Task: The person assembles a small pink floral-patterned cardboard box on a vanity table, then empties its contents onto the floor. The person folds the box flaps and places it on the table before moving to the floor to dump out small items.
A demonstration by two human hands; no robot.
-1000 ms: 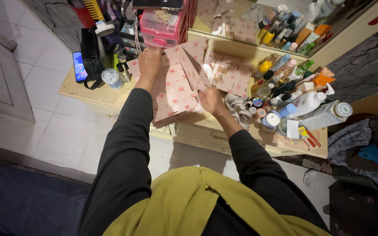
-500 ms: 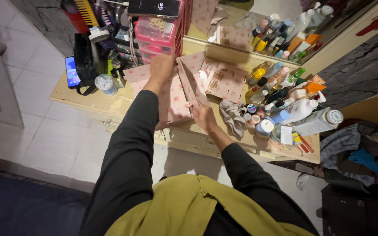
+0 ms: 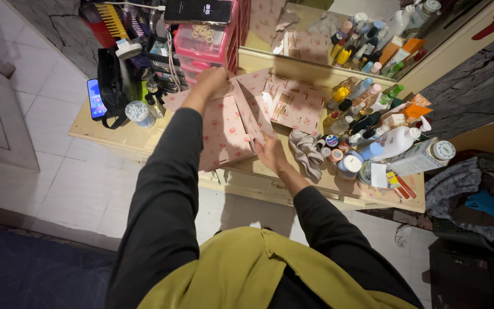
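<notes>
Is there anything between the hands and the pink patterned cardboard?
No. Both hands already grip it: the left hand at the far edge, the right hand at the near end of the raised panel of the pink patterned cardboard.

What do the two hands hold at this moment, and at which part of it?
Both hold the pink patterned cardboard sheet. The left hand grips its far top edge; the right hand holds the raised folded flap near its lower end.
</notes>
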